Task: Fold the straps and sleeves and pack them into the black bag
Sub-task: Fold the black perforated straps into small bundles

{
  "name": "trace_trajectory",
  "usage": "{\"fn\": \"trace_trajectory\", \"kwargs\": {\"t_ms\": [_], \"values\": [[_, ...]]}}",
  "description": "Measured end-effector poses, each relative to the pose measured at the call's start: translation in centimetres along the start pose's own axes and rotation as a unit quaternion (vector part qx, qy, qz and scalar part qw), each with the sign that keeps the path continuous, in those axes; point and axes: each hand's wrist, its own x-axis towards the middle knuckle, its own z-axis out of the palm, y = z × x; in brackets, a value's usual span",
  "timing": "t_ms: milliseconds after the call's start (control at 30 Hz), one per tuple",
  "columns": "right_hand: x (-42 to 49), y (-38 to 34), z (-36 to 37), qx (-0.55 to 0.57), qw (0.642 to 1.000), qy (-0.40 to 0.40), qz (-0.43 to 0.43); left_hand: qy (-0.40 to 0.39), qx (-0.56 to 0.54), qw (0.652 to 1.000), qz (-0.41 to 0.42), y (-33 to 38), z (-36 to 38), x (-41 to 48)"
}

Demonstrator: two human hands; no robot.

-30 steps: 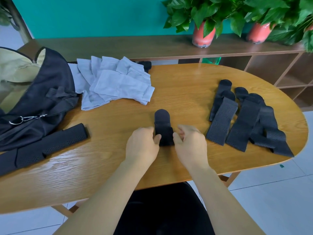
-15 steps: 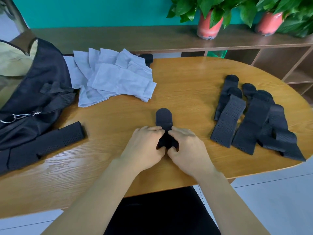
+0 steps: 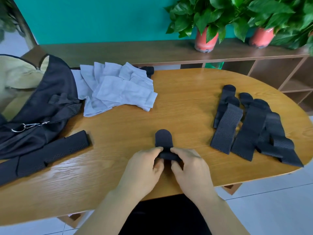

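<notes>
Two hands, the left hand (image 3: 144, 168) and the right hand (image 3: 191, 168), pinch the rolled near end of a black strap (image 3: 164, 139) between thumbs and curled fingers, its rounded far end lying flat on the wooden table (image 3: 186, 102) near the front edge. More black straps (image 3: 245, 126) lie fanned out to the right, grey sleeves (image 3: 122, 90) are piled at far left beside the open black bag (image 3: 50, 92), and a long strap (image 3: 50, 153) lies just before it
</notes>
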Motion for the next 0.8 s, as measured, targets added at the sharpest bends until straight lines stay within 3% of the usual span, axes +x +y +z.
{"fn": "trace_trajectory", "kwargs": {"t_ms": [200, 400, 667, 800], "values": [[2.2, -1.2, 0.5, 0.013, 0.995, 0.016, 0.099, 0.058, -0.043, 0.994, -0.085, -0.1, 0.3, 1.7], [3.7, -2.1, 0.8, -0.078, 0.991, -0.011, 0.112, 0.050, -0.075, 0.987, -0.133, -0.7, 0.4, 3.5], [4.5, -2.3, 0.5, -0.064, 0.988, -0.025, 0.138, 0.061, -0.109, 0.981, -0.148, -2.1, 0.8, 4.6], [3.9, -1.3, -0.1, -0.039, 0.993, -0.006, 0.114, 0.101, -0.055, 0.986, -0.122, -2.3, 0.8, 3.6]]}}
